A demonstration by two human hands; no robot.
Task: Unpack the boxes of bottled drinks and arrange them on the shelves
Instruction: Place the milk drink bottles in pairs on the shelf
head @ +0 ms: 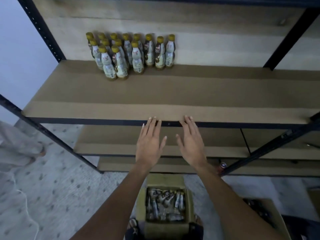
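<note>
Both hands were empty. The left hand and the right hand were stretched out flat, palms down, fingers straight and a little spread, closed on nothing. Their fingertips reached the front edge of the shelf, over its dark rail. I could not tell whether they pressed on it or only hovered.

The bottles already set out stood upright at the back left of that shelf, one row along the wall and shorter rows packed close in front, well apart from the hands. Most of the board was bare, so to my eye the job was at an early stage. Directly below the arms, on the floor, sat the open box, with more bottles lying jumbled inside. A second box showed at the lower right, partly out of view.

What worried me was the next trip. The bottles in the box lay across one another, so pulling one up could drag a neighbour and drop it. Those on the shelf were tall, narrow and tightly grouped. A new one pushed in carelessly, or a wrist brushing the front pair, could topple several like skittles. Underfoot, a lone bottle stood near the frame's right leg and a white cable trailed on the floor at the left. A sideways step with full hands could catch either one.
</note>
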